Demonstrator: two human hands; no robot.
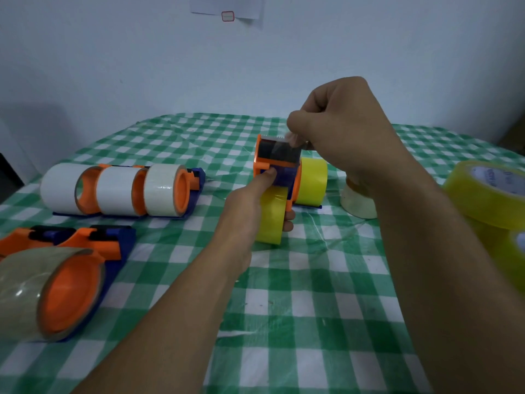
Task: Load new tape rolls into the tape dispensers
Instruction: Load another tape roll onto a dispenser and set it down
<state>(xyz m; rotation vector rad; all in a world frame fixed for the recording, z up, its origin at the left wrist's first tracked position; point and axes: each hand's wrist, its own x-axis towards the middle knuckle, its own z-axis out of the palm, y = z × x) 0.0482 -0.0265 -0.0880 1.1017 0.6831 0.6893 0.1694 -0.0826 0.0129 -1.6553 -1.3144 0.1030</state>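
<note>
- Progress looks well past halfway. Three white rolls point(119, 191) sit in a row of dispensers at the far left of the checked tablecloth point(312, 308). A clear roll point(48, 291) is mounted in a near-left dispenser.
- Work in hand: an orange-and-blue dispenser point(277, 163), held up over the table's middle, already carries a yellow roll point(271, 220). The step appears to be leading the tape up to the toothed cutter.
- Second yellow roll point(312, 180), just behind it, seems mounted on a blue base.
- Left to do, probably: the spare yellow rolls point(483, 191) stacked at the right edge and a pale roll point(358, 203) behind the right forearm sit in no dispenser. Whether any empty dispenser remains, I cannot tell.
- Left hand point(250, 200): wrapped round the dispenser and its roll, thumb pressing the blue front.
- Right hand point(346, 132): fingers curled, thumb and forefinger pinching the tape end point(292, 139) at the cutter.
</note>
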